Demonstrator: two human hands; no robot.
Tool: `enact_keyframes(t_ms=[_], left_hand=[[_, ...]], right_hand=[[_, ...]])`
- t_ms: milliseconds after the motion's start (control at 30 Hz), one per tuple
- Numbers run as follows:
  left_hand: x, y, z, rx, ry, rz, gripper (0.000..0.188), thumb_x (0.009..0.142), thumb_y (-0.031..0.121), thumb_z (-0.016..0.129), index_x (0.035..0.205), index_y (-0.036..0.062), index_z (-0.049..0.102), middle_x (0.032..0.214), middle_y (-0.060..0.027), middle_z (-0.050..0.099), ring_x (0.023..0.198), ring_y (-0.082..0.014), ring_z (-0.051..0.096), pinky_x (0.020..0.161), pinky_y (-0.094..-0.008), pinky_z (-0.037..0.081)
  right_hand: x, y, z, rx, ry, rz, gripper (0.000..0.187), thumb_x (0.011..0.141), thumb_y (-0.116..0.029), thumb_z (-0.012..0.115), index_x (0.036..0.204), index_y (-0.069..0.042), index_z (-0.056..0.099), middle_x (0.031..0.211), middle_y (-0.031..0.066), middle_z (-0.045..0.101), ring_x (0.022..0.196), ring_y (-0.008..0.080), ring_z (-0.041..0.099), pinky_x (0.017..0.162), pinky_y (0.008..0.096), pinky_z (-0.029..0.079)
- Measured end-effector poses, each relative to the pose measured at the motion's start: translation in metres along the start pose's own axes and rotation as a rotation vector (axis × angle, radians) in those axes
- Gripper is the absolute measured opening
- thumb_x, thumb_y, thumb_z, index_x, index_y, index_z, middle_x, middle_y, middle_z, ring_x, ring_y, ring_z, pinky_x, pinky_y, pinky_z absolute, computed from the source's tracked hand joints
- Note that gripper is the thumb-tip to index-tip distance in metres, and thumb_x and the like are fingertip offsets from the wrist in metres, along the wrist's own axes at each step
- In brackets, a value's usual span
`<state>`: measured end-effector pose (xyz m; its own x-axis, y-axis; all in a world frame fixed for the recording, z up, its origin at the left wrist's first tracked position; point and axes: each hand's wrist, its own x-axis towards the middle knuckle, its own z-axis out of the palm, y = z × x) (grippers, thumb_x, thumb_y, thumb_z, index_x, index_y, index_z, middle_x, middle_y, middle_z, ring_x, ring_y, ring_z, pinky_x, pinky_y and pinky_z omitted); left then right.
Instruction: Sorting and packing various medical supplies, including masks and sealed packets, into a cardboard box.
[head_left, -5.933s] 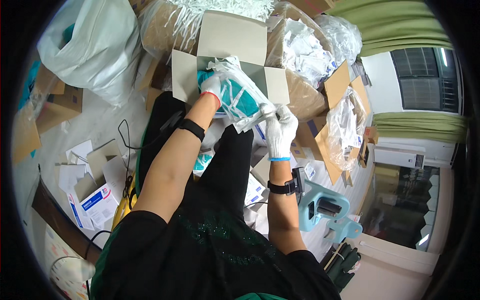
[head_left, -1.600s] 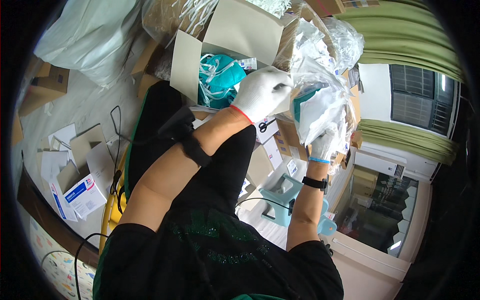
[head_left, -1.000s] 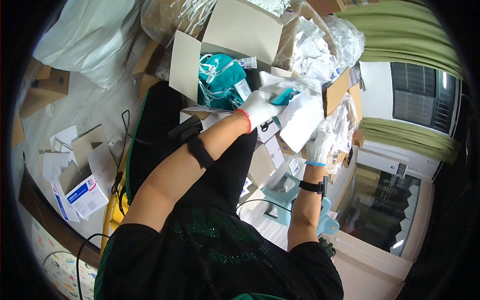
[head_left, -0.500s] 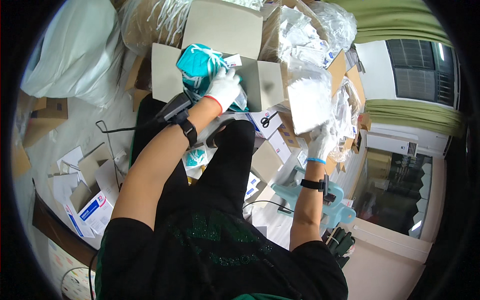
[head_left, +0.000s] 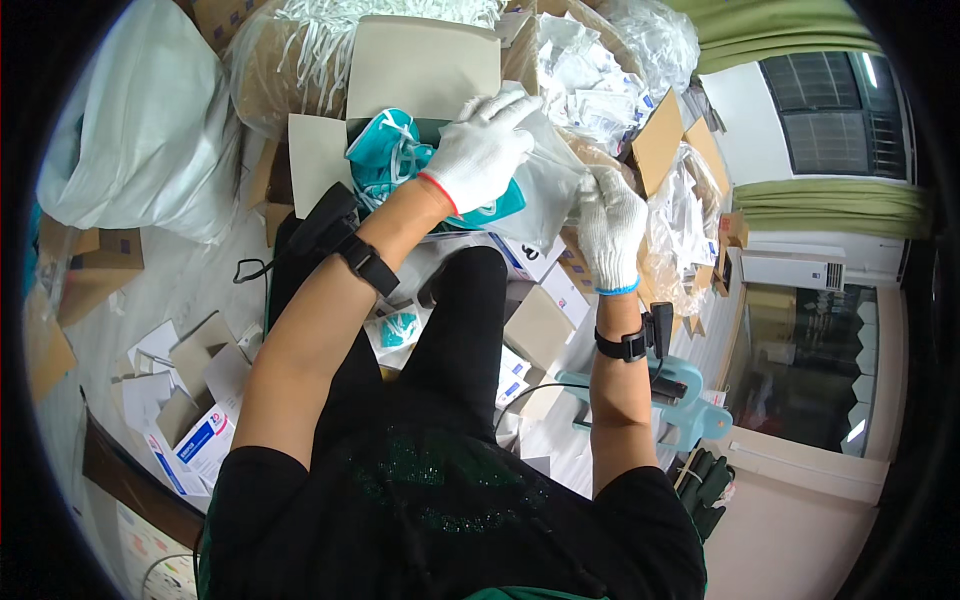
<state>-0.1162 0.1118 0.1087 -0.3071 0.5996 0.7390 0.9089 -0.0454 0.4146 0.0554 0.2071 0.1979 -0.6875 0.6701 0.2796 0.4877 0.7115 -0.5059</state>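
An open cardboard box (head_left: pixel 316 165) in front of me holds teal face masks (head_left: pixel 383 143) with white straps. Over it my left hand (head_left: pixel 482 150), in a white knit glove with a red cuff, is closed on the upper edge of a clear plastic bag (head_left: pixel 552 165). My right hand (head_left: pixel 610 222), gloved in white with a blue cuff, grips the bag's other side. Between them the bag is stretched out. More teal material (head_left: pixel 502 206) shows below my left palm; whether it lies inside the bag or behind it, I cannot tell.
White packets fill a plastic-lined carton (head_left: pixel 590 75) at the back right. A big white sack (head_left: pixel 140 130) stands at the left. Small white boxes (head_left: pixel 205 440) lie on the floor at lower left. A light-blue stool (head_left: pixel 690 405) is at right.
My left hand has left the masks in the box and moved up and right to the bag. My right hand has brought the bag left, over the box.
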Motion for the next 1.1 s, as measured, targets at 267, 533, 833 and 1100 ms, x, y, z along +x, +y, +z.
enact_keyframes(t_ms=[267,533,833,1100], left_hand=[[-0.009,0.003,0.009,0.016,-0.078,-0.084,0.012,0.082,0.010,0.060,0.093,0.0102,0.066,0.109,-0.0059,0.061,0.112,-0.0273,0.057,0.107,-0.0459,0.039],[-0.028,-0.008,0.013,0.053,-0.107,-0.146,0.012,0.080,0.012,0.061,0.092,0.0111,0.065,0.106,-0.0075,0.061,0.107,-0.0297,0.059,0.102,-0.0462,0.041],[-0.042,-0.045,-0.019,-0.152,0.364,-0.755,0.023,0.087,0.015,0.064,0.110,0.0119,0.064,0.106,-0.0117,0.067,0.102,-0.0327,0.063,0.084,-0.0448,0.051],[-0.074,-0.043,0.002,-0.102,0.089,-0.857,0.038,0.084,0.018,0.067,0.122,0.0145,0.060,0.114,-0.0126,0.066,0.110,-0.0336,0.061,0.094,-0.0446,0.049]], right_hand=[[-0.012,-0.019,0.013,0.099,-0.137,0.031,0.038,0.082,-0.032,0.077,0.102,-0.001,0.070,0.081,0.0145,0.071,0.070,0.0186,0.066,0.070,0.0326,0.053],[-0.011,-0.011,0.031,0.029,-0.172,-0.034,0.032,0.084,-0.032,0.075,0.094,-0.002,0.070,0.079,0.0148,0.071,0.070,0.0225,0.068,0.070,0.0353,0.053],[0.015,0.010,0.027,-0.295,-0.001,-0.171,0.017,0.088,-0.022,0.072,0.090,-0.005,0.072,0.079,0.0139,0.072,0.067,0.0252,0.069,0.069,0.0335,0.054],[-0.001,0.026,0.009,-0.069,0.082,0.059,0.017,0.087,-0.016,0.073,0.089,0.000,0.069,0.073,0.0092,0.067,0.065,0.0122,0.057,0.067,0.0298,0.050]])
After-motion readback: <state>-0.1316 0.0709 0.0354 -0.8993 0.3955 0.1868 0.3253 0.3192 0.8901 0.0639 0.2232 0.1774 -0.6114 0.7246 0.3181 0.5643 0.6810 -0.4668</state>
